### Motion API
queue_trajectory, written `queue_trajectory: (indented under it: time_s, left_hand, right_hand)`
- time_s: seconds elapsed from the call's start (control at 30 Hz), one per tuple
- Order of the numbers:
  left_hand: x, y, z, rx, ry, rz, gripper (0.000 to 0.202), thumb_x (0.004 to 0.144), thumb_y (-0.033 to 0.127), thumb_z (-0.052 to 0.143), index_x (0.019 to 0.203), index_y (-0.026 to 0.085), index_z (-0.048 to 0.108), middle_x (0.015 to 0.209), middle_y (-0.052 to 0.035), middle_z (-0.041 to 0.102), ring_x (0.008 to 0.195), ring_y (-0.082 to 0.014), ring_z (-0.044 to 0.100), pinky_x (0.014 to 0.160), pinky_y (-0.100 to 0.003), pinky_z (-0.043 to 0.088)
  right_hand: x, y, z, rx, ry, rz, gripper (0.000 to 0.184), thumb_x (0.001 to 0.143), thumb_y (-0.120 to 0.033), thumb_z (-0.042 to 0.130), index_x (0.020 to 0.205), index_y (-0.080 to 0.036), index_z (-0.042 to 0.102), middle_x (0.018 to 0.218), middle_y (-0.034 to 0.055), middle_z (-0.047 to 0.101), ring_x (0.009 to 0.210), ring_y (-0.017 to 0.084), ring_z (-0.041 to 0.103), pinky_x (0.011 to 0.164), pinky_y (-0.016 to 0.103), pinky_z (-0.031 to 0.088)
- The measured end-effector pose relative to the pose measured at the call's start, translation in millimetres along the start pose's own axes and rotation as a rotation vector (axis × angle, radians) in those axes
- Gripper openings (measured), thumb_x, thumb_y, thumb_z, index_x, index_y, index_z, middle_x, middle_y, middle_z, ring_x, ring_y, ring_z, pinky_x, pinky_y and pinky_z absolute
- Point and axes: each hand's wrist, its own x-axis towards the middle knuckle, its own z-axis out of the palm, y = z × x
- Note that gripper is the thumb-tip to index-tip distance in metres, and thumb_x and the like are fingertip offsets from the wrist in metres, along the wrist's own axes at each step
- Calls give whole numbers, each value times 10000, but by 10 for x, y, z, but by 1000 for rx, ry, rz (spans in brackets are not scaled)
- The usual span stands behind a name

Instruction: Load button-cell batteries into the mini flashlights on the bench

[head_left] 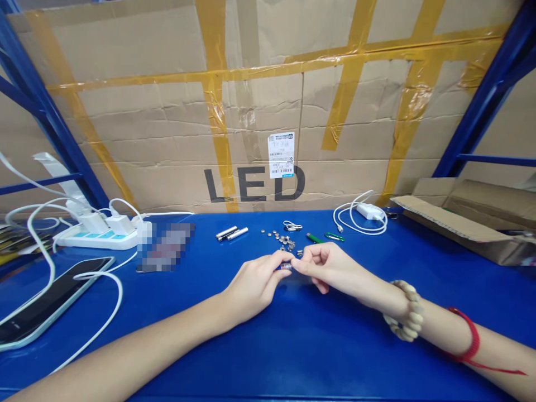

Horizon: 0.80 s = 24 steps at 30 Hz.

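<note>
My left hand (256, 283) and my right hand (324, 267) meet over the blue table (293, 346), both pinched on a small blue tube with a silver end (286, 266). The left fingers grip its blue side, the right fingertips press at the silver end. Just behind the hands lies a scatter of several small silver button cells (282, 239). Two silver cylinders (231, 233) lie to the left of them. A green piece (313, 238) and a green clip (334, 237) lie to the right.
A white power strip (98, 237) with plugged chargers and white cables sits at the left, with a phone (50, 304) in front of it. A white charger with coiled cable (364, 215) lies at the back right. An open cardboard box (469, 223) stands at the right. A taped cardboard wall marked LED (255, 184) closes the back.
</note>
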Motion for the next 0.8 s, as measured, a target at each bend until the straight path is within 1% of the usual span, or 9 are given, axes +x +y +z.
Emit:
queue_trajectory:
  time_s: [0.07,0.1,0.2,0.27,0.33,0.43,0.57,0.67,0.8]
  left_hand:
    - [10,-1,3,-17,3,-40,176,908,194,372,1051,195,475,968,-4,598,876,-119,568,764,-205,400]
    - [14,-2,4,-30,2,-61,180,910,197,363,1056,198,469,939,-1,597,846,-114,568,750,-203,399]
    - [21,-7,5,-68,-8,-106,198,919,211,337,1082,202,449,836,9,580,741,-102,555,700,-200,394]
    - [23,-12,5,-86,-5,-123,214,923,227,326,1107,201,433,797,14,571,710,-100,544,693,-202,389]
    - [22,-15,5,-93,-4,-132,218,927,238,315,1108,193,427,778,15,567,703,-101,538,696,-206,383]
    - [20,-15,1,-84,-27,-130,211,925,237,307,1079,184,441,770,12,559,698,-102,527,687,-208,374]
    - [14,-15,-11,-53,-66,-97,205,918,215,310,1061,189,456,755,20,541,683,-96,506,675,-202,366]
    - [11,-11,-17,-28,-106,-86,198,917,207,309,1028,193,473,731,23,536,679,-99,505,661,-200,362]
    - [-1,4,-15,-13,-159,-109,173,917,222,314,960,180,476,753,14,550,682,-107,517,640,-201,369]
  right_hand:
    - [5,2,3,-85,69,-69,429,719,-524,598,632,-117,491,486,-11,491,375,50,408,382,168,292]
    - [3,-1,-4,-159,135,-143,415,719,-514,606,643,-115,518,507,-2,505,391,53,415,390,173,305]
    - [-13,-7,-64,-448,315,-489,306,724,-437,645,774,-135,636,671,25,573,467,52,442,450,179,354]
    - [-19,0,-122,-612,336,-697,241,760,-382,632,901,-191,672,788,30,592,536,56,482,512,181,386]
    - [-18,17,-173,-712,333,-814,203,801,-338,600,951,-225,676,829,29,596,602,65,521,561,182,405]
    - [-9,37,-213,-776,333,-874,180,832,-310,565,925,-213,685,828,31,600,665,74,553,580,175,412]
    - [-7,35,-201,-764,294,-882,177,830,-312,566,856,-191,693,789,29,604,650,76,549,550,176,404]
    - [-2,33,-175,-680,260,-827,197,808,-341,589,762,-180,693,757,31,606,644,84,551,549,188,400]
    - [11,47,-147,-609,199,-695,237,763,-394,626,693,-176,685,729,30,609,676,99,561,582,205,399]
